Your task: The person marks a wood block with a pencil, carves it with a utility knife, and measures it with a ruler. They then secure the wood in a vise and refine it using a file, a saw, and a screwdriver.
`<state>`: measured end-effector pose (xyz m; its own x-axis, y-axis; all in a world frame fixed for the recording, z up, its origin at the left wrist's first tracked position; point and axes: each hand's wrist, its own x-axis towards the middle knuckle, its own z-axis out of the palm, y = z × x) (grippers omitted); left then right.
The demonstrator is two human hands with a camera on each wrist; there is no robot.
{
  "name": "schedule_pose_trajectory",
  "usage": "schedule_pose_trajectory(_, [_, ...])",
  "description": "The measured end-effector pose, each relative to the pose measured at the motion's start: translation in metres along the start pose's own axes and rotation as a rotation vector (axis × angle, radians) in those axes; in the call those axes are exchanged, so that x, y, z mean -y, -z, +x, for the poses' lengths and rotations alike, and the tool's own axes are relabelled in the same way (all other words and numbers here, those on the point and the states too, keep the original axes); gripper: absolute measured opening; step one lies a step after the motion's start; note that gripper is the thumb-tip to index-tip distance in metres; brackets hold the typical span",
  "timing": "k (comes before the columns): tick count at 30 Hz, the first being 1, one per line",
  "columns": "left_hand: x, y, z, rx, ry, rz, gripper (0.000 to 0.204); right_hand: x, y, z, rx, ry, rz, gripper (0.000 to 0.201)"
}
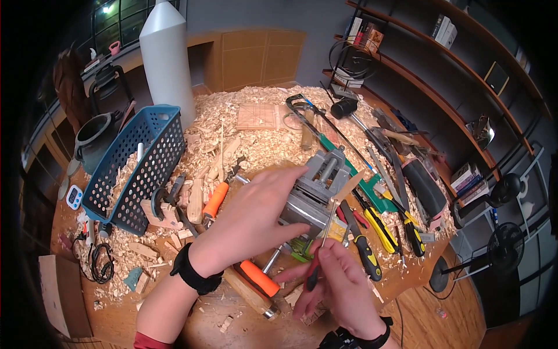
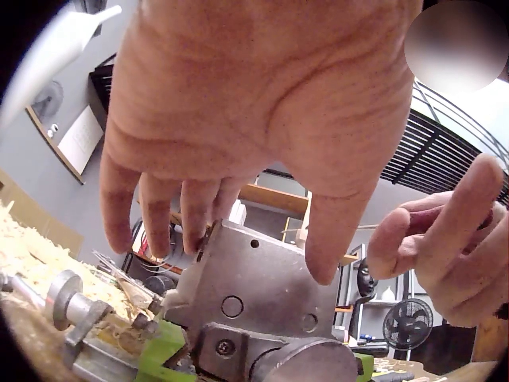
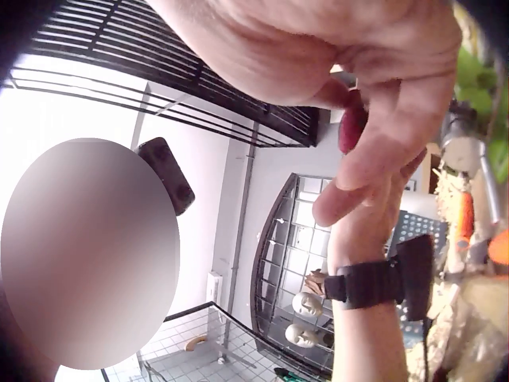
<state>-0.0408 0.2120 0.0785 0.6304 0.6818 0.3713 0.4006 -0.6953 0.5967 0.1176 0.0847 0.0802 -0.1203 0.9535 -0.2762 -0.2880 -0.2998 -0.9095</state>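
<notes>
My left hand [image 1: 256, 212] lies spread over the near left side of a grey metal vise [image 1: 319, 189]. In the left wrist view its fingers point down, nearly straight, around the vise body [image 2: 246, 278]; whether they touch it is unclear. My right hand [image 1: 343, 282], right of and below the vise, grips a red and black handle [image 1: 314, 273] with a thin metal shaft rising from it. A pale, pointed wooden piece [image 1: 349, 186] stands near the shaft's upper end; whether they touch cannot be told. The red handle [image 3: 352, 131] shows between the right fingers.
Wood shavings [image 1: 215, 107] cover much of the table. A blue perforated basket [image 1: 136, 168] stands left. An orange-handled tool [image 1: 260, 278] lies in front of the vise. A green saw [image 1: 372, 192], yellow-black knife [image 1: 381, 231] and other tools lie right. Shelves [image 1: 430, 87] stand beyond.
</notes>
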Motion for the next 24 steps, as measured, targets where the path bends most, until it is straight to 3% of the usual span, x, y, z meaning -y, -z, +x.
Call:
schedule_pose_trajectory(5, [0.002, 0.000, 0.001, -0.004, -0.007, -0.012, 0.079, -0.001, -0.008, -0.011, 0.059, -0.097, -0.029, 0.025])
schedule_pose_trajectory(9, [0.001, 0.000, 0.001, -0.002, 0.001, -0.004, 0.079, 0.003, -0.003, 0.002, 0.047, -0.027, 0.028, 0.025])
schedule_pose_trajectory(12, [0.001, 0.001, 0.001, -0.006, 0.004, -0.009, 0.079, 0.004, -0.008, -0.012, 0.153, -0.103, 0.008, 0.023])
schedule_pose_trajectory(21, [0.001, 0.002, 0.001, 0.003, 0.012, -0.016, 0.077, -0.002, -0.008, -0.012, 0.089, -0.090, 0.080, 0.023])
schedule_pose_trajectory(24, [0.003, 0.001, 0.000, 0.000, 0.004, -0.012, 0.077, -0.031, -0.003, -0.023, 0.303, -0.161, 0.165, 0.020])
